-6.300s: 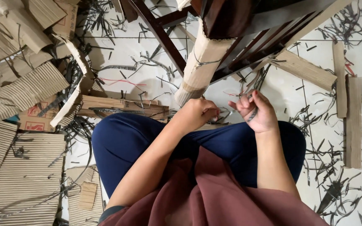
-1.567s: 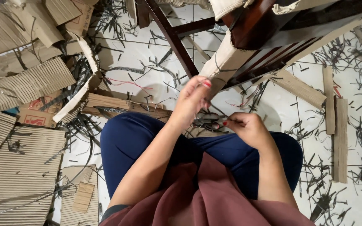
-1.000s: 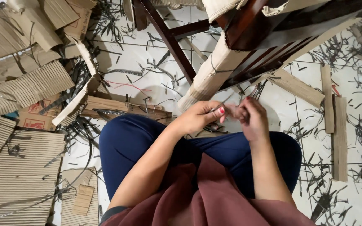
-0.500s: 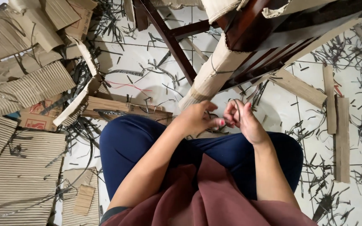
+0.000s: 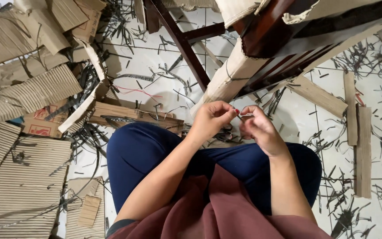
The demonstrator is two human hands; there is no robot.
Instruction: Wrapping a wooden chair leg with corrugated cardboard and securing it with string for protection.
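Between my knees, just under the wrapped chair leg (image 5: 231, 82), my two hands meet. My left hand (image 5: 212, 120) is curled, thumb and fingertips pinched on a thin dark strand (image 5: 240, 117); my right hand (image 5: 258, 128) is closed on the same strand from the other side. What the strand is made of I cannot tell; it is too small.

I judge the main risk is the strand slipping out of the pinch, since so little of it shows between the fingers, and once dropped it would be lost among the dark strips (image 5: 354, 194) littering the tile floor (image 5: 155, 66). A hard tug could also tear the cardboard wrap on the leg.

Corrugated sheets (image 5: 27, 177) crowd my left, and flat cardboard slats (image 5: 362, 146) lie to my right. The chair frame (image 5: 261, 35) hangs close above the hands.
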